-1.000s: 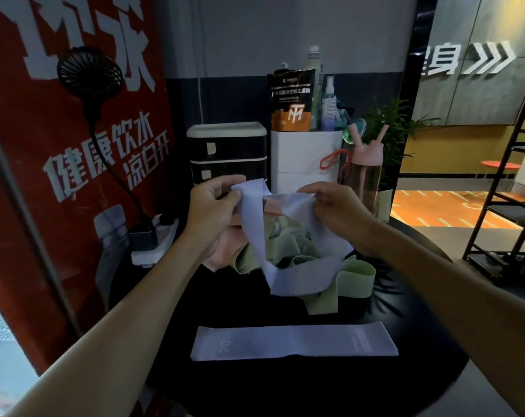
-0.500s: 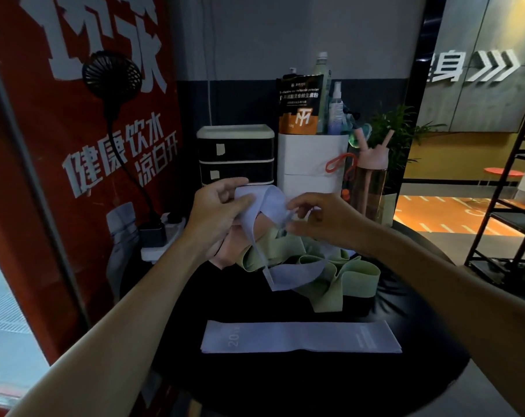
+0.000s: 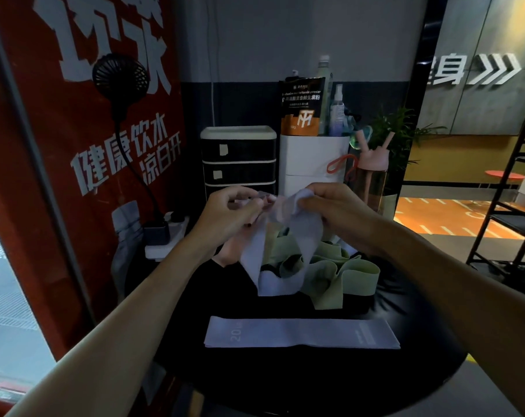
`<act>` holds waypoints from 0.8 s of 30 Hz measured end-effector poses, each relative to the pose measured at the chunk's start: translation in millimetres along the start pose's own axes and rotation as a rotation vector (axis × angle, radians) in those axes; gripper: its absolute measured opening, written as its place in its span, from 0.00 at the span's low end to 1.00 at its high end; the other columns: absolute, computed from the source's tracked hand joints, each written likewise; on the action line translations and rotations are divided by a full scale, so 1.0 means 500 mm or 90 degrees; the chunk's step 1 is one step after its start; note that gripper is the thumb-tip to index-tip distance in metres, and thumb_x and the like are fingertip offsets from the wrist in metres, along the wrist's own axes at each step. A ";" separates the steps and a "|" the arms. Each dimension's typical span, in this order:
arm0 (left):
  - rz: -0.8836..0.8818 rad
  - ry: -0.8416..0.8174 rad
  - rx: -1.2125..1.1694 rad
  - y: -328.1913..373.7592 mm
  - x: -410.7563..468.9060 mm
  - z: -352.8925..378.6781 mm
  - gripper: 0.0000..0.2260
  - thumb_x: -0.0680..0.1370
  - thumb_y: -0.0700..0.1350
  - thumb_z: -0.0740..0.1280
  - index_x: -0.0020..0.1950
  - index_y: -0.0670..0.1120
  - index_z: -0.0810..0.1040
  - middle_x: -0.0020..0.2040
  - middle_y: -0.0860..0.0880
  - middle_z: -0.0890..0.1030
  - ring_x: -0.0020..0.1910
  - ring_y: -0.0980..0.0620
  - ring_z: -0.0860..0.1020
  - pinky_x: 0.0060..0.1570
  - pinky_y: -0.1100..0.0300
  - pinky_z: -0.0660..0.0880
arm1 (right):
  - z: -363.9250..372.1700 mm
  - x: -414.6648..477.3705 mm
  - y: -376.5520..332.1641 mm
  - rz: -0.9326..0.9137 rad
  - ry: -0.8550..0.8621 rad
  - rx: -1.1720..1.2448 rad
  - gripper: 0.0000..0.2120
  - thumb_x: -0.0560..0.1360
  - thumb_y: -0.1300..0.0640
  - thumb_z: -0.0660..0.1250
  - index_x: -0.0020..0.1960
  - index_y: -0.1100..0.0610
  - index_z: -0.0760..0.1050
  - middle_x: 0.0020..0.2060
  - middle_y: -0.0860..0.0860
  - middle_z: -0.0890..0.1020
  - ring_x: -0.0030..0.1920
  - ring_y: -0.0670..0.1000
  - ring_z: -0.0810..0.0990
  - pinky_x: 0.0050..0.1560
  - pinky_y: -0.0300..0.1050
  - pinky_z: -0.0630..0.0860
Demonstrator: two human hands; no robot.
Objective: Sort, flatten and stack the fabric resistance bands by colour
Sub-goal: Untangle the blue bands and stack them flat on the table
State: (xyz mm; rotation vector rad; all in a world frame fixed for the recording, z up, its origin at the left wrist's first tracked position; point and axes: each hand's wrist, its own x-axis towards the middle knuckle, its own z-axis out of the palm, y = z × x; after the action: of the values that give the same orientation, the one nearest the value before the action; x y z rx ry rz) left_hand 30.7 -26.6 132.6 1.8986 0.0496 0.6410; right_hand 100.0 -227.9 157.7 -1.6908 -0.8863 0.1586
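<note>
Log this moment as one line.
stage: sorting | left hand: pinches lilac band | right hand: grips same band, raised above pile | green bands: crumpled on table | stacked: one flat lilac band

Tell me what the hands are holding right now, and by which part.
One lavender band, held at its upper end: the left hand and the right hand pinch it close together there, and the rest hangs down over the green bands.
</note>
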 end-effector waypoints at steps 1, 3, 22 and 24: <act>0.020 -0.016 0.020 0.004 -0.005 0.002 0.03 0.78 0.47 0.71 0.50 0.56 0.81 0.52 0.60 0.79 0.54 0.67 0.76 0.52 0.69 0.73 | 0.001 0.000 -0.003 -0.005 0.000 0.024 0.09 0.80 0.64 0.62 0.45 0.63 0.80 0.43 0.61 0.83 0.45 0.54 0.81 0.47 0.47 0.77; 0.069 -0.031 0.036 0.014 -0.010 0.004 0.04 0.78 0.47 0.71 0.52 0.56 0.81 0.52 0.61 0.80 0.52 0.72 0.76 0.51 0.73 0.71 | 0.002 0.001 -0.008 -0.014 0.023 0.033 0.08 0.80 0.64 0.63 0.48 0.64 0.80 0.45 0.61 0.83 0.46 0.56 0.81 0.50 0.50 0.77; 0.209 0.045 -0.068 0.072 -0.008 0.031 0.06 0.81 0.38 0.67 0.48 0.42 0.83 0.37 0.58 0.82 0.37 0.64 0.77 0.37 0.69 0.72 | 0.023 0.003 -0.030 0.017 0.065 0.063 0.17 0.74 0.65 0.71 0.60 0.61 0.71 0.52 0.57 0.83 0.52 0.55 0.83 0.53 0.50 0.81; 0.181 0.059 -0.108 0.073 -0.005 0.028 0.07 0.81 0.40 0.67 0.52 0.40 0.84 0.42 0.52 0.84 0.42 0.59 0.80 0.41 0.65 0.75 | 0.030 0.003 -0.022 0.028 0.049 0.033 0.14 0.75 0.67 0.69 0.60 0.64 0.74 0.52 0.60 0.83 0.54 0.59 0.83 0.58 0.59 0.79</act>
State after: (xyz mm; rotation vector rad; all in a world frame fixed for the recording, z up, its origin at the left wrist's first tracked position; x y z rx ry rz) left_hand 25.6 -54.6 159.6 1.7259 -0.2127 0.8963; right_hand 87.9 -215.0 162.8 -1.6582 -0.7825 0.1444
